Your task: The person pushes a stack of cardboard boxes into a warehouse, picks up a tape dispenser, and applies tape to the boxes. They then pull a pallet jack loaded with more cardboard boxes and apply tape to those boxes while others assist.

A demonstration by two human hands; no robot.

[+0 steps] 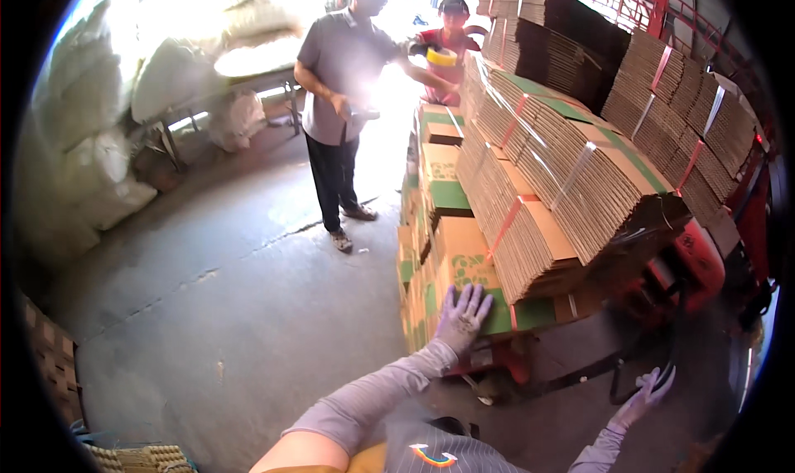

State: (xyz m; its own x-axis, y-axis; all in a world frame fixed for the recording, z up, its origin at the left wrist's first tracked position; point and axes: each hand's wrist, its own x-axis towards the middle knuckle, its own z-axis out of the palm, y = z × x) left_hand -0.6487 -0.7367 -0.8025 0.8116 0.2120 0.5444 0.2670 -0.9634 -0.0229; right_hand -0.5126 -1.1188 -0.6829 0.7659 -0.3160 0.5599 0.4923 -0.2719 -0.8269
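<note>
My left hand (pixel 464 316), in a pale purple glove, lies with fingers spread on the near end of a stack of flat-folded cardboard boxes (pixel 465 253) printed in green. Off to the lower right, my gloved right hand (pixel 643 400) is closed around a black looped handle (pixel 667 378) of the cart beneath the load. Bundled cardboard sheets (pixel 538 241), bound with pink and white straps, rise above my left hand. A small wheel (pixel 486 390) shows under the stack's near corner.
A person in a grey shirt (pixel 339 75) stands left of the load, one arm reaching to it. Another person in red (pixel 443 50) is behind it, near a yellow tape roll (pixel 441 57). More cardboard bundles (pixel 687 117) stand at right; white sacks (pixel 91 166) line the left.
</note>
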